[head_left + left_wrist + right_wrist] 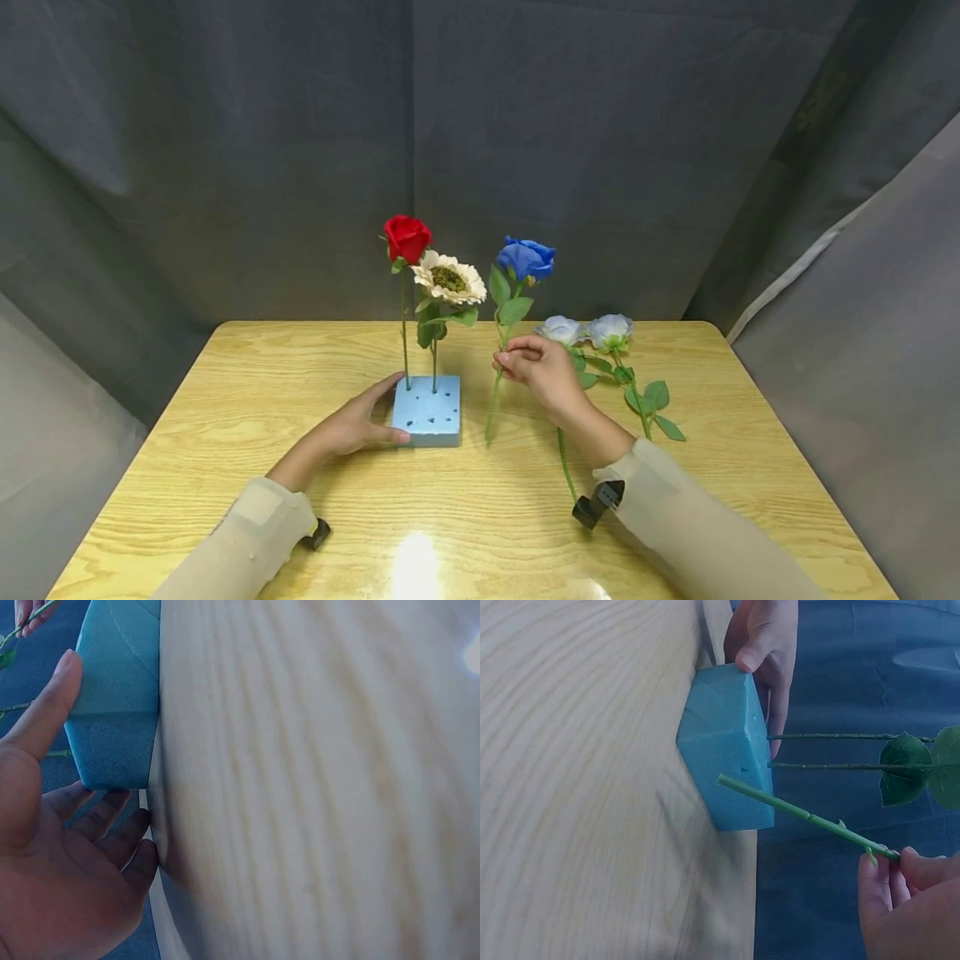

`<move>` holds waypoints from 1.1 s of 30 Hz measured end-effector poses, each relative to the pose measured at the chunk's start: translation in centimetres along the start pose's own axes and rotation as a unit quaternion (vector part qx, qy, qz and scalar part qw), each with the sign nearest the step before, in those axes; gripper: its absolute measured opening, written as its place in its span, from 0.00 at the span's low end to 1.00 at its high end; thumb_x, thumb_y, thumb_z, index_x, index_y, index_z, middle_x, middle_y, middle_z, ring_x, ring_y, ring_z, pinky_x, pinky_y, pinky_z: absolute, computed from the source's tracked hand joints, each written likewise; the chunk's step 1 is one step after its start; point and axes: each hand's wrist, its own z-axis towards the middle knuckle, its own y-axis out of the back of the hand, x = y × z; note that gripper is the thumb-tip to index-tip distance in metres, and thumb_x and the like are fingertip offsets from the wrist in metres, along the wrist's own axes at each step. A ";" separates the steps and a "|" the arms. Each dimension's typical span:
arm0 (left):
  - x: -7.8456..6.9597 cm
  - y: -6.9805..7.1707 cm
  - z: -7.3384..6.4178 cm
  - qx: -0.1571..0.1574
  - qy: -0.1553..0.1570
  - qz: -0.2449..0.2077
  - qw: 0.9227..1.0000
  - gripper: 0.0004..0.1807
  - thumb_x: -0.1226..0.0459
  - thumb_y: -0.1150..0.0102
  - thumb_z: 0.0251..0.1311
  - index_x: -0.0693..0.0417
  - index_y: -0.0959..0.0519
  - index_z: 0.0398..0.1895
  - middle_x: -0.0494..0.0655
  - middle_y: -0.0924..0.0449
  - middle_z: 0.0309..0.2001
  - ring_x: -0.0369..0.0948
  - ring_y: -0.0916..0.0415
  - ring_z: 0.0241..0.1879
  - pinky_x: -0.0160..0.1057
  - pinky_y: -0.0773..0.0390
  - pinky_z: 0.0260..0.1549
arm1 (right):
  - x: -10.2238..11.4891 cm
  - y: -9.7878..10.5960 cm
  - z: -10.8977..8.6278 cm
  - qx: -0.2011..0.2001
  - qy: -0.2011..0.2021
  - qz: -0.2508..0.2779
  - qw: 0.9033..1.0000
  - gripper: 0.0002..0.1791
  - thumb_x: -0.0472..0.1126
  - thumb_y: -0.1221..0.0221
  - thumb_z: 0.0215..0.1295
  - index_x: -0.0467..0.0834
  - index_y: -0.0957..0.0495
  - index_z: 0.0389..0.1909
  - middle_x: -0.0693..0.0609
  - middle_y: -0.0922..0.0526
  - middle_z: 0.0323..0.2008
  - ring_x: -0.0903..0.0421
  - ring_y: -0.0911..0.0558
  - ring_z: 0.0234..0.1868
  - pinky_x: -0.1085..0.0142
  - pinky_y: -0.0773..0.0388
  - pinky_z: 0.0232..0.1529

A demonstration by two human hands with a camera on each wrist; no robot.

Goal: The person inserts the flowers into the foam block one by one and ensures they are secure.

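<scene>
A light blue foam block (426,408) with several holes in its top sits on the table. My left hand (351,427) holds it at its left side, thumb at the front and fingers toward the back. From the block rise a red rose (407,239) and a cream daisy-like flower (450,281), both upright. To the right, my right hand (551,377) pinches the stem of a blue rose (528,259) between thumb and fingers. The cut end of that green stem (799,812) hangs free, overlapping the block in the right wrist view.
Two pale blue roses (609,330) with leafy stems lie on the wooden table (300,517) at the right, one partly behind my right hand and forearm. Grey curtains (300,150) stand behind and beside the table.
</scene>
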 end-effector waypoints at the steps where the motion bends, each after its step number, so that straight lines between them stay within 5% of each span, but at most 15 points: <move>1: 0.0 0.0 0.0 -0.001 0.000 0.001 1.000 0.64 0.50 0.21 0.53 0.45 0.54 0.85 0.57 0.59 0.84 0.60 0.63 0.81 0.70 0.54 0.74 | 0.1 -0.1 0.1 -0.002 0.003 0.002 1.000 0.14 0.27 0.40 0.72 0.25 0.24 0.54 0.41 0.13 0.41 0.55 0.11 0.43 0.60 0.14 0.50; 12: 0.2 0.0 0.0 -0.003 -0.001 0.006 1.000 0.63 0.51 0.21 0.53 0.45 0.54 0.85 0.57 0.59 0.83 0.61 0.62 0.81 0.71 0.54 0.73 | 0.5 -1.5 1.2 -0.028 0.037 -0.012 0.999 0.12 0.26 0.39 0.71 0.26 0.22 0.51 0.36 0.14 0.44 0.56 0.11 0.41 0.51 0.17 0.54; 22: -0.1 0.0 0.0 0.002 -0.001 0.003 1.000 0.63 0.50 0.22 0.54 0.45 0.55 0.85 0.57 0.60 0.84 0.60 0.63 0.81 0.70 0.54 0.73 | 0.5 -2.8 2.5 -0.040 0.091 -0.020 0.995 0.08 0.26 0.38 0.69 0.27 0.20 0.47 0.34 0.14 0.41 0.49 0.10 0.43 0.58 0.14 0.49; 33: -0.3 0.0 -0.1 0.003 0.004 0.003 1.000 0.63 0.50 0.22 0.53 0.45 0.55 0.85 0.57 0.60 0.84 0.61 0.63 0.81 0.71 0.54 0.73 | 0.7 -4.1 3.0 -0.060 0.098 -0.021 0.993 0.10 0.27 0.35 0.68 0.29 0.18 0.48 0.39 0.14 0.38 0.41 0.11 0.45 0.62 0.13 0.46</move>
